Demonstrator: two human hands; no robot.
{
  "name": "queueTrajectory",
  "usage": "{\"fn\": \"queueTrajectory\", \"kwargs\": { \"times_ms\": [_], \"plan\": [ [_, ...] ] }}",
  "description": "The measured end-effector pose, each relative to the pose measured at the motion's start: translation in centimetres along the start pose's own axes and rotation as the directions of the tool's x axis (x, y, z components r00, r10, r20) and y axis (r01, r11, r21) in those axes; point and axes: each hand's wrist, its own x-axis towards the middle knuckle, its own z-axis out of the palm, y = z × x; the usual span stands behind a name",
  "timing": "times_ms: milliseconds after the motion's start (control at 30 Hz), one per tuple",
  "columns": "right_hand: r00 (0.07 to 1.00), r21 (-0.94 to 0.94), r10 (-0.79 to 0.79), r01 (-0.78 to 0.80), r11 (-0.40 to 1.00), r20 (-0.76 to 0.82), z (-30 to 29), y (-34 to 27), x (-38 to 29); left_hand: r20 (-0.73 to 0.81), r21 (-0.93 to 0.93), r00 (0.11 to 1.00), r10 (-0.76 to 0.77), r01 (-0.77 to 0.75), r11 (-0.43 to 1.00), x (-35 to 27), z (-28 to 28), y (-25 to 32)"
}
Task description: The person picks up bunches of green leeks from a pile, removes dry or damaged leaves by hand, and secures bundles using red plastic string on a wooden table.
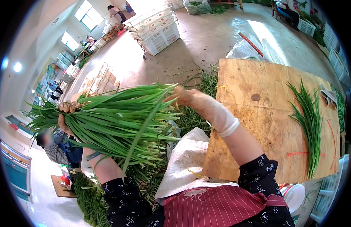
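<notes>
A large bunch of long green leafy stalks, likely garlic chives (pixel 115 113), lies sideways in front of me, with its pale stem ends to the right. My left hand (pixel 67 113) grips it near the leaf tips. My right hand (pixel 189 99), in a thin whitish glove or wrap at the wrist, is at the stem ends; it is motion-blurred, and I cannot tell whether its fingers hold a stalk. One long leaf hangs down in front of the bunch. To the right, a smaller bunch of the same greens (pixel 308 127) rests on a wooden board (pixel 249 113).
A grey cloth (pixel 328 95) lies at the board's far right edge. Loose trimmings (pixel 202 85) cover the floor beside the board. Stacked white plastic crates (pixel 157 31) stand ahead. More greens (pixel 91 198) are piled at lower left, near a seated person (pixel 57 147). A white bucket (pixel 294 197) sits at lower right.
</notes>
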Motion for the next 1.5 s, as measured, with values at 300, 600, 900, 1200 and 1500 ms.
{"fn": "queueTrajectory", "kwargs": {
  "times_ms": [300,600,900,1200,1500],
  "plan": [
    [0.992,0.029,-0.028,0.024,0.999,0.121,1.7,1.7,-0.2,0.138,-0.145,0.99,-0.042,0.062,0.987,-0.1,1.3,-0.7],
    [0.96,-0.452,0.263,-0.192,0.871,0.1,-4.6,0.4,-4.6,0.152,-0.087,0.984,-0.092,0.106,0.991,-0.5,1.1,-0.6],
    [0.912,-0.475,-0.379,0.406,0.781,0.155,-1.3,-3.8,-0.3,0.11,-0.182,0.988,-0.108,0.127,0.975,-0.2,1.2,-2.0],
    [0.996,-0.357,0.059,-0.031,0.934,0.068,-4.3,-1.3,-1.8,0.073,-0.303,0.994,-0.083,0.101,0.948,-0.4,-0.4,-0.5],
    [0.982,-0.373,-0.182,0.154,0.915,-0.042,0.0,-0.1,-2.3,-0.08,-0.152,0.995,-0.055,0.042,0.987,-1.8,-3.2,0.2]
  ]
}}
